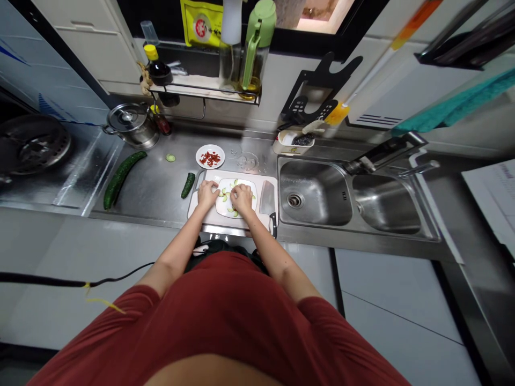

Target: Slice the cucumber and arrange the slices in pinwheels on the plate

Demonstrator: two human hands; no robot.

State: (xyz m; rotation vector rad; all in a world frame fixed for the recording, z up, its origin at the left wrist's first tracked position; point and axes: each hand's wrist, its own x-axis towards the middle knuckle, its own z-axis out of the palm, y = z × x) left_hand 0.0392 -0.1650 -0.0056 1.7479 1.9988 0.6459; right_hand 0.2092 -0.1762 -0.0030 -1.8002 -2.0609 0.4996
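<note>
A white square plate [226,212] lies on a pale cutting board [206,219], with several thin green-edged cucumber slices [233,211] set around it. My left hand [207,194] is at the plate's left edge, its fingertips drawn together beside a slice. Over the right half of the plate, my right hand [242,199] points down with its fingers bunched. Whatever either hand pinches is too small or hidden to make out. A cleaver [267,198] with a black handle rests on the board, right of the plate.
Left of the board are a cut cucumber piece [188,185], a cucumber end [170,158] and a long whole cucumber [123,179]. Behind it sits a small plate [199,156] of chopped red pieces. A steel pot [134,126] stands back left; a double sink [316,193] lies right.
</note>
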